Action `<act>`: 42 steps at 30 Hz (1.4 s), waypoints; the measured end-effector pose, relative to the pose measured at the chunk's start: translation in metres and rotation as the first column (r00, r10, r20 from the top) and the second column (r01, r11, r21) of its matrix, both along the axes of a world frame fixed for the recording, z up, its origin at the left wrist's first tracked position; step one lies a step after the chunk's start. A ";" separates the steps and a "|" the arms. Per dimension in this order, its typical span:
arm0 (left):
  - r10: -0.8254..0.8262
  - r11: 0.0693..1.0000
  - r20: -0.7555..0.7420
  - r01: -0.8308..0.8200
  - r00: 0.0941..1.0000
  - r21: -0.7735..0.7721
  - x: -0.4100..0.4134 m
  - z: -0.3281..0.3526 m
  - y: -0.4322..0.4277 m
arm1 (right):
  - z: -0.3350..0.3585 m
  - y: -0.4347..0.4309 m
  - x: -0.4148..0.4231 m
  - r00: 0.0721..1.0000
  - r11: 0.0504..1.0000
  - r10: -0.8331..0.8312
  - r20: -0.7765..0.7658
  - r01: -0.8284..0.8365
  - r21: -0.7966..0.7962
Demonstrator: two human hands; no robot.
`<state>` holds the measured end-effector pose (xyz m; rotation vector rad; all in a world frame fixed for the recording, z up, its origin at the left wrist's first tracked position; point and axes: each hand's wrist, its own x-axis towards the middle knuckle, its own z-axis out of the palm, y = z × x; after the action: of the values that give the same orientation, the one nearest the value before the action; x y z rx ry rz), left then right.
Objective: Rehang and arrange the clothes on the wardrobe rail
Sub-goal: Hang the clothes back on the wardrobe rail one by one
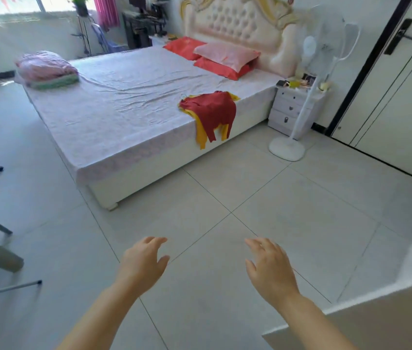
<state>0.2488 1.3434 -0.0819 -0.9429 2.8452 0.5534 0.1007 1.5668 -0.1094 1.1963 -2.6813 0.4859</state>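
Clothes (210, 113), perhaps two, drape bed (124, 109), far beyond left grip (144, 263) and right grip (270, 269).

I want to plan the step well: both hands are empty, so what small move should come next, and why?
Probably step toward the bed and reach for the clothes draped over its near edge. The left hand and right hand are open, hold nothing and hover over the floor, well short of them.

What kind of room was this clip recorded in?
A home bedroom, most likely: a large bed with a tufted headboard and pillows, a small nightstand beside it, and red and yellow clothes draped over the bed's edge.
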 end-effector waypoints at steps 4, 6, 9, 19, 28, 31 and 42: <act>0.028 1.000 -0.010 -0.028 1.000 0.015 -0.039 -0.003 -0.050 | -0.003 -0.047 -0.048 0.998 0.998 -0.045 0.053 0.043 0.052; 0.048 0.999 -0.012 -0.047 0.999 0.022 -0.060 -0.006 -0.072 | -0.006 -0.069 -0.073 0.994 0.995 -0.052 0.095 0.043 0.088; 0.066 0.997 -0.002 -0.066 0.998 0.029 -0.100 -0.015 -0.108 | -0.012 -0.105 -0.120 0.990 0.991 -0.038 0.133 0.020 0.129; 0.171 0.985 -0.042 -0.171 0.984 0.009 -0.288 -0.003 -0.225 | -0.005 -0.228 -0.320 0.962 0.988 -0.015 0.271 -0.027 0.152; 0.190 0.981 -0.064 -0.187 0.980 0.054 -0.445 -0.009 -0.329 | -0.002 -0.337 -0.485 0.950 0.977 -0.013 0.311 -0.054 0.204; 0.167 0.984 -0.049 -0.164 0.985 0.068 -0.505 -0.019 -0.375 | -0.006 -0.380 -0.541 0.951 0.972 -0.037 0.305 -0.037 0.233; 0.115 0.989 -0.027 -0.112 0.993 0.095 -0.709 -0.002 -0.517 | 0.012 -0.517 -0.732 0.936 0.964 -0.126 0.330 0.036 0.264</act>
<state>-0.4597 0.8264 -0.0835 -1.0941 2.7781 0.7133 -0.6310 1.0494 -0.0977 1.1438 -3.1614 0.3769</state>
